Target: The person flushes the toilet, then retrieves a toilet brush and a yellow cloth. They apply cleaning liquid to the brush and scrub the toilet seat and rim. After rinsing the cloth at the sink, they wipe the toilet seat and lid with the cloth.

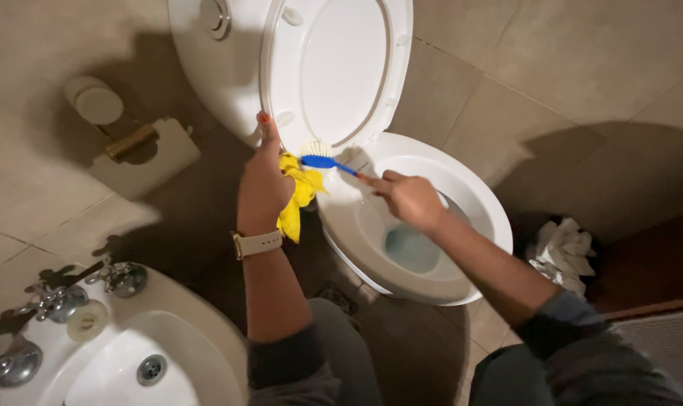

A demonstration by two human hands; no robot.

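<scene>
**Brush on toilet rim, seat held up**

Nearest the lens, bottom left of frame: white ceramic bidet basin (116, 361) with chrome taps (56, 301) along its upper left edge and a round metal drain (151, 368) in the bowl.

Upper left: beige tiled wall with a brass-and-white paper holder (142, 150) and a round white fitting (93, 100) above it.

Centre left: left hand (262, 180), pale strap watch (257, 243) on the wrist, dark sleeve pushed up the forearm. Fingers closed on a crumpled yellow cloth (296, 197), which hangs from the palm side. Thumb tip reaches up and touches the lower left edge of the raised white plastic toilet seat and lid (334, 71), which leans back against the white cistern (206, 45) at top centre.

Centre: small brush with blue plastic handle and white bristles (320, 159). Bristle head sits at the back rim of the white ceramic toilet bowl (469, 195), just beside the yellow cloth and just under the seat's lower edge. Handle runs right and down.

Centre right: right hand (409, 199) closed around the handle's end, fingers curled tight, fingertip extended along the shaft. Bowl below it holds bluish water (411, 249).

Right: dark bin with crumpled white paper (561, 252) on the floor just beside the bowl.
</scene>
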